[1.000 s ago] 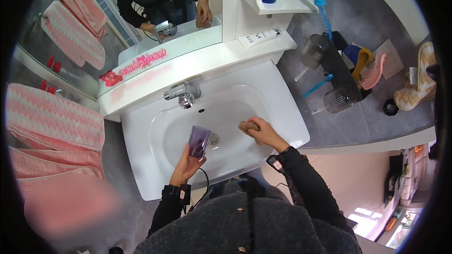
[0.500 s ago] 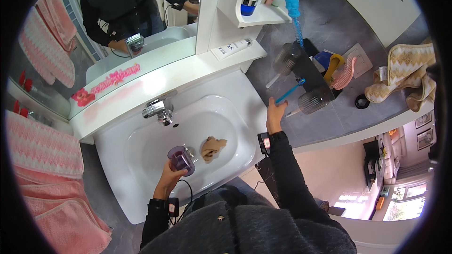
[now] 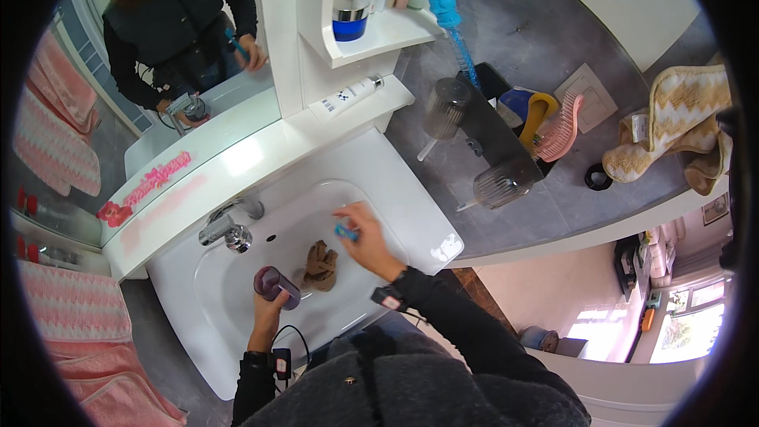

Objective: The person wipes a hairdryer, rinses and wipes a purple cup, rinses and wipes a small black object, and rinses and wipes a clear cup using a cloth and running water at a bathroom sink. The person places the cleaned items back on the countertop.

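Over the white sink (image 3: 395, 182), my left hand (image 3: 267, 312) is closed round a purple see-through cup (image 3: 283, 291). My right hand (image 3: 370, 245), slightly smeared by motion, is above the right half of the basin, its fingers closed on a blue toothbrush (image 3: 345, 232). Only a short part of the brush shows; my hand hides the rest. Between the two hands a crumpled brown cloth (image 3: 321, 266) lies in the basin, close to the cup. Beyond the cup stands the chrome faucet (image 3: 229, 233).
On the grey wall at right is a black rack (image 3: 490, 138) with two dark ribbed cups, a yellow-handled brush and a pink comb (image 3: 565, 130). A white tube (image 3: 348, 97) lies on the mirror ledge. Pink towels (image 3: 75, 304) hang at left, a beige cloth (image 3: 684, 122) at far right.
My right hand has moved left and down from beside the rack to over the basin, carrying the blue toothbrush. My left hand still holds the purple cup. The view has shifted.
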Motion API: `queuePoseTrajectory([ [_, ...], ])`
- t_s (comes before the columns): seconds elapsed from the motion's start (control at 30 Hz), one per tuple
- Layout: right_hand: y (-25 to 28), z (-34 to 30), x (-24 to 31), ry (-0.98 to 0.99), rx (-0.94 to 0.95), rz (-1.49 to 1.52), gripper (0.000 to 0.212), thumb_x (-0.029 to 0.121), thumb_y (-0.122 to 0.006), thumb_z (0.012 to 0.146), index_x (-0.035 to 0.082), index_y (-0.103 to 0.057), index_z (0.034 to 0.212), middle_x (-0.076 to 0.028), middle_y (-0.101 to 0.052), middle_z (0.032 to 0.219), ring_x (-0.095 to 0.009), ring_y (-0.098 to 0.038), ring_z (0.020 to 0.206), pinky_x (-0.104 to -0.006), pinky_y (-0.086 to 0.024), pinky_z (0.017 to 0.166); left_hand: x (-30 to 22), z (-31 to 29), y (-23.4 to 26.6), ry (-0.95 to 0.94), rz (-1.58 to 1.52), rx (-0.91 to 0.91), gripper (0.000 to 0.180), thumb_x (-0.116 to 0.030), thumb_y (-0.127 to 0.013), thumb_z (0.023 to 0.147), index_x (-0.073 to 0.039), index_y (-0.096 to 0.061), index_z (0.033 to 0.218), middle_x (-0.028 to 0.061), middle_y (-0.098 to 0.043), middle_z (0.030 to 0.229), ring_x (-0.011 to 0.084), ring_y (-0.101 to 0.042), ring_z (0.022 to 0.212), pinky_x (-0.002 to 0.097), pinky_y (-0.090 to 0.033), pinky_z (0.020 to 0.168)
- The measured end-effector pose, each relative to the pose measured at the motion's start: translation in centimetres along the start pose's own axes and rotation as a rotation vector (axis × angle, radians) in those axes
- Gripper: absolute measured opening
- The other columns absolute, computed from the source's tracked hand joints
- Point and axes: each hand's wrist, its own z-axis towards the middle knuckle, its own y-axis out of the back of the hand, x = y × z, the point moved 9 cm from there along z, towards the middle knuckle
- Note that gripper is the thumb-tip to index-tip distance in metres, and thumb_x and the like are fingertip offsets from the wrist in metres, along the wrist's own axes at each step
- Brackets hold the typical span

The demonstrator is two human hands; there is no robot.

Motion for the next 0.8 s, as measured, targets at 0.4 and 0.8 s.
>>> queuePoseTrajectory([
  [0.4, -17.3, 8.2, -1.7, -0.518, 0.241, 0.457, 0.057, 0.055, -0.052, 0.096, 0.002, -0.06, 0.077, -0.007, -0.061, 0.063, -0.015, -0.058, 0.053, -0.0283, -0.044, 0.051, -6.9, 2.3, -1.4, -0.415, 0.765, -0.348, 0.075, -0.004, -0.086, 0.063, 0.0, -0.048, 0.128, 0.0138, -0.059, 0.117, 0.0241, -0.058, 0.108, 0.0346, -0.046, 0.097],
  [0.8, -20.4, 9.5, -3.4, -0.558, 0.374, 0.205, 0.069, 0.064, -0.048, 0.092, 0.002, -0.061, 0.064, -0.014, -0.06, 0.049, -0.027, -0.066, 0.05, -0.0417, -0.051, 0.054, -9.1, 2.5, -1.3, -0.422, 0.781, -0.449, 0.067, -0.014, -0.086, 0.065, 0.001, -0.052, 0.121, 0.0143, -0.062, 0.109, 0.0228, -0.061, 0.097, 0.0354, -0.05, 0.087],
])
